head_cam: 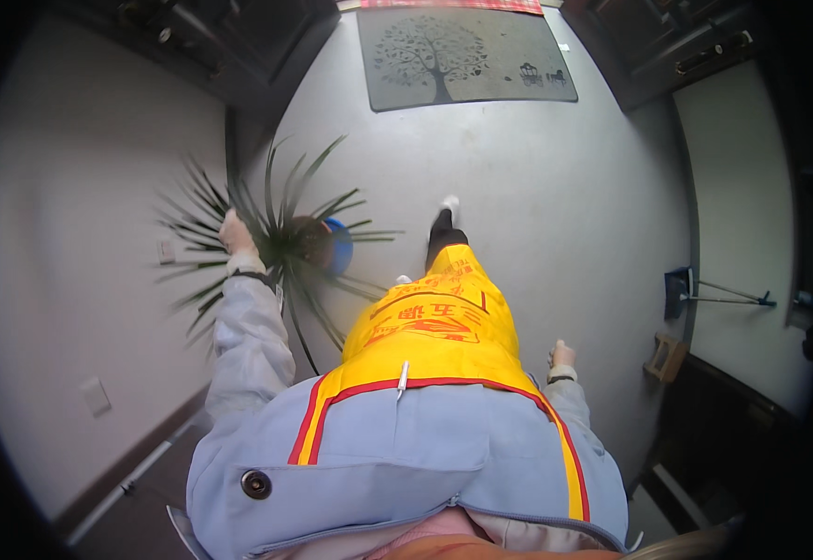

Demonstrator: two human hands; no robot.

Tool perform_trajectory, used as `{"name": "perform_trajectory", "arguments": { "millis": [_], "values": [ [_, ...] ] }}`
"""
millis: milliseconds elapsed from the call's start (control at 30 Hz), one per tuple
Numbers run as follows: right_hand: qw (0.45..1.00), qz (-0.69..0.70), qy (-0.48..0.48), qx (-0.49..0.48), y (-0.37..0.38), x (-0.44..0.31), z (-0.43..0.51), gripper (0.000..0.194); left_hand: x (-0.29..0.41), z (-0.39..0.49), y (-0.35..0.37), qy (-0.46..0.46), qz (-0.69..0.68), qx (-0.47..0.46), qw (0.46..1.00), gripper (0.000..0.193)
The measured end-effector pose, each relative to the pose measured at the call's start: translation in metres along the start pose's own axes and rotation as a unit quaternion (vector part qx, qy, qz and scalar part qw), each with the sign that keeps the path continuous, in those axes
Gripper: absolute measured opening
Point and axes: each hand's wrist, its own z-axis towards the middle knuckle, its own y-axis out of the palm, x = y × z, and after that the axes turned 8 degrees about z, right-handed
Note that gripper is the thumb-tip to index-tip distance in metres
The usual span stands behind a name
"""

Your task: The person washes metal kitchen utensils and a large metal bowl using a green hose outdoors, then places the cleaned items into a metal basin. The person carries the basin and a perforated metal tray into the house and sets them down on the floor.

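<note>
My left hand (238,235) is raised among the long narrow leaves of a potted plant (279,241). Its fingers look curled, but whether they grip a leaf cannot be made out. Beside the leaf crown shows the blue rim (340,246) of the pot, with brown soil inside. Down at my right side hangs my right hand (562,355), fingers curled and nothing visible in it. I wear a yellow apron (441,315) with red trim and printed writing over a light blue jacket (406,427). A white pen (403,378) is clipped at the apron's top edge.
Ahead on the grey floor (518,182) lies a dark doormat (462,59) with a tree print, between dark open doors (693,56). At right are a dustpan (677,292) with a long handle and a wooden block-like object (665,357). A white wall (91,231) stands close on the left.
</note>
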Motion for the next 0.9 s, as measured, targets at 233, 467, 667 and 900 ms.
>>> {"name": "perform_trajectory", "arguments": {
  "millis": [233,467,667,900],
  "values": [
    [0.993,-0.031,0.069,-0.087,0.046,-0.074,0.043,0.029,0.041,0.159,0.18,0.035,-0.001,-0.155,0.987,0.032],
    [0.991,0.119,-0.047,-0.023,0.141,-0.391,0.099,0.028,0.014,0.199,0.189,-0.316,0.099,-0.109,0.937,0.065],
    [0.949,0.065,-0.279,-0.131,0.228,-0.69,0.127,0.025,0.062,0.237,0.267,-0.445,0.096,0.013,0.89,0.034],
    [0.938,0.118,-0.231,-0.228,0.345,-0.888,0.165,0.023,0.196,0.419,0.495,-0.409,0.016,-0.199,0.89,0.033]
  ]
}}
